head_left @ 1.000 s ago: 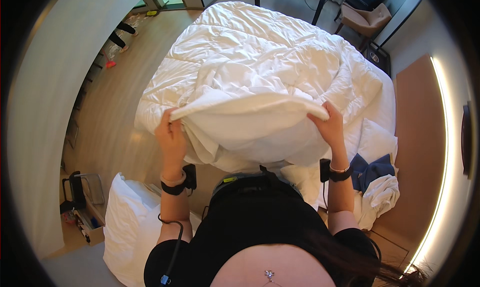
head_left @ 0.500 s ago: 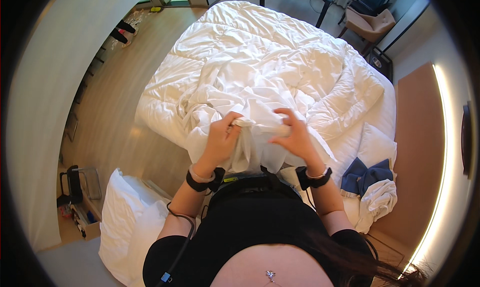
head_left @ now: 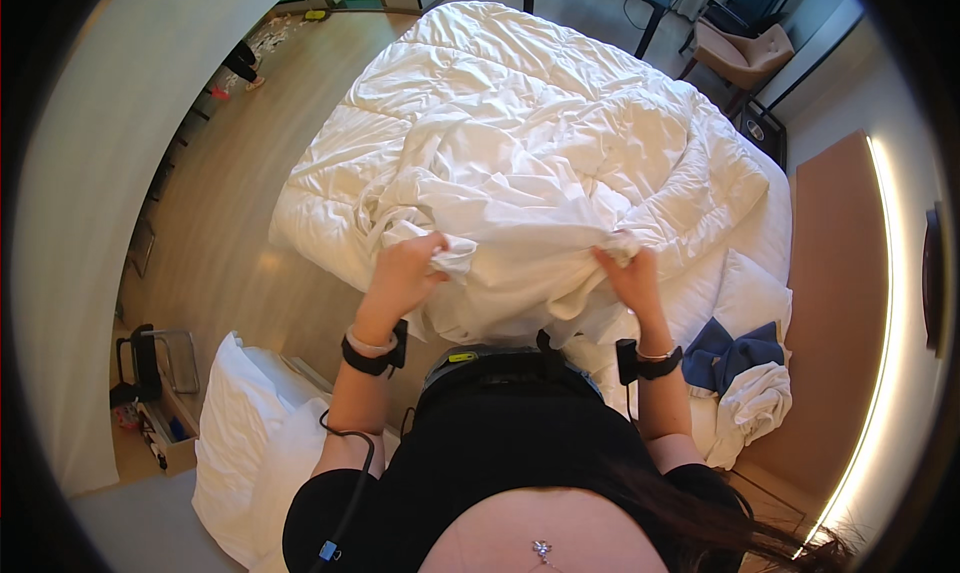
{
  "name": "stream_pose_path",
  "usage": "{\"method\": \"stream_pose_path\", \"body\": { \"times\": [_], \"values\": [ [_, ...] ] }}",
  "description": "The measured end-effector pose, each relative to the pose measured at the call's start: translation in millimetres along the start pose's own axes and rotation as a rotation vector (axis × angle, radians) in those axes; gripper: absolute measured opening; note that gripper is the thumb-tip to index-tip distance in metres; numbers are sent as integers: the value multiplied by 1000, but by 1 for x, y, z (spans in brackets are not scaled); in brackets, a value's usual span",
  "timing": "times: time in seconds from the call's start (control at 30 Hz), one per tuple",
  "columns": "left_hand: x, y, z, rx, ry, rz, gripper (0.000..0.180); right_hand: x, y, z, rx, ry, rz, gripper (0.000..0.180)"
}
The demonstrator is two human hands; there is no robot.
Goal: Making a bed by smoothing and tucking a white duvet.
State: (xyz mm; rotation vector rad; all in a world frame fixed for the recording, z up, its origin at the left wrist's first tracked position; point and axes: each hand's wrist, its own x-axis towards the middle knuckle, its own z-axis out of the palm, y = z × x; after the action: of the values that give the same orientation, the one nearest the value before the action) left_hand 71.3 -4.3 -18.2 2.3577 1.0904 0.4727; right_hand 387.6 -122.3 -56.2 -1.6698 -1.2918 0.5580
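A thin white sheet [head_left: 530,258] stretches between my two hands in front of my waist; whether it is a flat sheet or a cover I cannot tell. My left hand [head_left: 408,273] is closed on a bunched part of it at the left. Farther right, my right hand [head_left: 630,271] grips another gathered part, fingers curled into the fabric. Between them the cloth hangs fairly taut, its near part dropping toward my waist. Its far part lies in folds on a quilted white duvet [head_left: 400,103] that is spread, wrinkled, over the bed.
White pillows or bedding [head_left: 240,443] lie at the lower left. A blue cloth [head_left: 735,353] and a crumpled white cloth [head_left: 755,398] rest at the right by the headboard [head_left: 840,303]. An armchair [head_left: 740,53] and a desk [head_left: 650,18] stand beyond the bed. Wooden floor [head_left: 240,213] runs along the left.
My hands have moved apart, left hand leftward and right hand rightward. The right hand was open and now grips the sheet, which has been pulled wider between them.
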Motion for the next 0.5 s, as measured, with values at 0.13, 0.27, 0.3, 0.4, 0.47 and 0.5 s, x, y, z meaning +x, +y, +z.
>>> {"method": "stream_pose_path", "body": {
  "times": [0.13,0.27,0.3,0.4,0.47,0.5],
  "values": [
    [-15,-47,-23,187,277,-131,22,4,46,-46,-48,187,69,19],
    [-29,-70,-48,243,671,-232,17,-5,80,-68,-53,350,185,23],
    [-30,-64,-49,244,674,-236,17,-5,85,-69,5,381,263,24],
    [-23,-37,-46,218,820,-182,13,-4,100,-69,-170,423,195,29],
    [-19,-26,-41,155,912,-162,11,-3,90,-64,-196,462,221,34],
    [-17,-18,-38,155,912,-164,11,-1,76,-60,-223,505,244,40]
  ]
}}
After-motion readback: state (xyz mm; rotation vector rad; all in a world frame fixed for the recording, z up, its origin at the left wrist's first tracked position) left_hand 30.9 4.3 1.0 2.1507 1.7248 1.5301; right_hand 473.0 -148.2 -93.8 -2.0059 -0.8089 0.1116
